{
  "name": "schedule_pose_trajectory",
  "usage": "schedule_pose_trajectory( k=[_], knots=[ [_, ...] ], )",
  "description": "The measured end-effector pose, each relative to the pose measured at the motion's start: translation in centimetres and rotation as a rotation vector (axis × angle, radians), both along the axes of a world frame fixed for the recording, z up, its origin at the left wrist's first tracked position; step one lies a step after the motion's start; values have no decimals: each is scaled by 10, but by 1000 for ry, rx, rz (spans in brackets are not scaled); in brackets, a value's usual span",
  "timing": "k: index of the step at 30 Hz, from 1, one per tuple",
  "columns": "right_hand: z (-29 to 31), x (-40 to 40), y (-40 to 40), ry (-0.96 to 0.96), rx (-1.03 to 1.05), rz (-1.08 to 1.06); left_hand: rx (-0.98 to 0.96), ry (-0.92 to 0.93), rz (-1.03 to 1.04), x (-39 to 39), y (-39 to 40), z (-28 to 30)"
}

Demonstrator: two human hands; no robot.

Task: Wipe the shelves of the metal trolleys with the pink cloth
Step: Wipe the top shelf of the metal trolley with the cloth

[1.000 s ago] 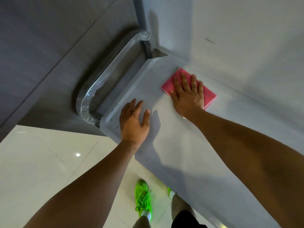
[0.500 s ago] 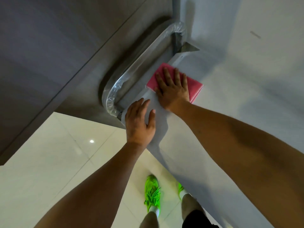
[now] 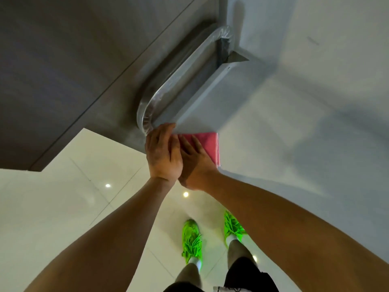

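Note:
The metal trolley's top shelf (image 3: 263, 127) is a pale grey sheet that fills the right side of the view. A folded pink cloth (image 3: 208, 144) lies at the shelf's near left corner. My right hand (image 3: 195, 163) lies flat on the cloth, fingers spread, pressing it to the shelf. My left hand (image 3: 162, 152) rests on the same corner beside it, partly over my right hand's fingers, close to the handle's near bend. The trolley's curved push handle (image 3: 179, 81), wrapped in clear plastic film, runs along the shelf's left end.
A dark grey wall or cabinet panel (image 3: 73, 70) stands left of the handle. Glossy pale floor tiles (image 3: 52, 207) lie below. My feet in bright green shoes (image 3: 191, 239) stand close to the trolley's near edge.
My right hand has slid the pink cloth from the far end of the shelf by the handle to the near left corner. My left hand stayed on that corner, and the two hands now touch.

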State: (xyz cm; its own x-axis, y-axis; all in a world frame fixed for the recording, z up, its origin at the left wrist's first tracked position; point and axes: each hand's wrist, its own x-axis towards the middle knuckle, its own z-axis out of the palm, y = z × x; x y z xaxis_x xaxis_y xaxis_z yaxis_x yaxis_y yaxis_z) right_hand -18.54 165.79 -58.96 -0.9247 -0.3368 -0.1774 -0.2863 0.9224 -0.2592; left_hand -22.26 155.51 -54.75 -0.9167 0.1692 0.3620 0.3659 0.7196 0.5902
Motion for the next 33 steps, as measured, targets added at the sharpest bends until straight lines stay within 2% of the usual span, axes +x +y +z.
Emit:
schedule_pose_trajectory(
  k=[7, 14, 21, 28, 33],
  knots=[
    [2, 69, 26, -7, 24, -3, 69, -48, -77, 12, 22, 8],
    [2, 116, 33, 5, 71, -114, -42, -184, -229, 30, 43, 14],
    [-4, 172, 36, 20, 155, -264, -40, -165, -356, 58, 61, 18],
    [-3, 236, 42, 60, 343, -354, -23, -160, -529, 89, 78, 21],
    [-1, 293, 54, 61, 381, -435, -7, -154, -620, 123, 85, 20]
  ],
)
